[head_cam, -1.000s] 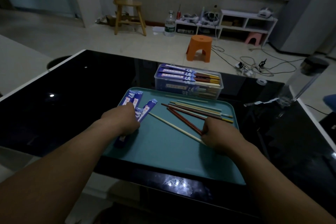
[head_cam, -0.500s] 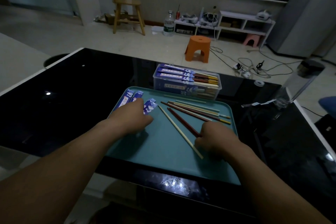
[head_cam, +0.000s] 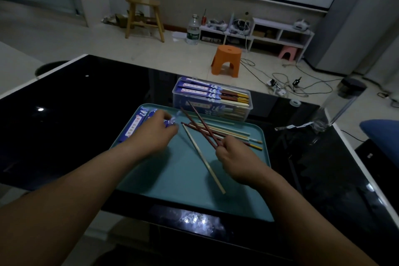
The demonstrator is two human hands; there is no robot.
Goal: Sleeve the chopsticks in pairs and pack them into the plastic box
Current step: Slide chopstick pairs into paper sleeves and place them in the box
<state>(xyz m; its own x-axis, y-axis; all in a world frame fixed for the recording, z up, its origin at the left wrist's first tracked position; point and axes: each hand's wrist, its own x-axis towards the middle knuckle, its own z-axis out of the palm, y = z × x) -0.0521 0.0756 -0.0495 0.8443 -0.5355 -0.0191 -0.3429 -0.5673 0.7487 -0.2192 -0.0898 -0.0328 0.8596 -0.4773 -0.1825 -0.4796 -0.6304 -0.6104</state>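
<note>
A teal tray [head_cam: 177, 179] lies on the black table. My right hand [head_cam: 235, 157] grips two dark red chopsticks [head_cam: 198, 122] by their near ends, their tips raised toward the box. My left hand [head_cam: 153, 134] pinches a blue paper sleeve [head_cam: 171, 120] at the tray's left. More blue sleeves [head_cam: 135, 124] lie beside it. A pale chopstick [head_cam: 203, 157] lies diagonally on the tray, and several loose chopsticks [head_cam: 239, 136] lie behind my right hand. The clear plastic box [head_cam: 216, 110] behind the tray holds sleeved pairs.
A clear bottle with a dark cap [head_cam: 339, 103] lies at the table's right edge, a roll of tape [head_cam: 295, 103] near it. Beyond the table are an orange stool [head_cam: 226, 60], a wooden chair [head_cam: 142, 6] and floor cables [head_cam: 302, 84].
My right hand has lifted the two dark red chopsticks off the tray, tips swinging up toward the box. My left hand moved forward and right and picked up a sleeve. The pale chopstick turned steeper.
</note>
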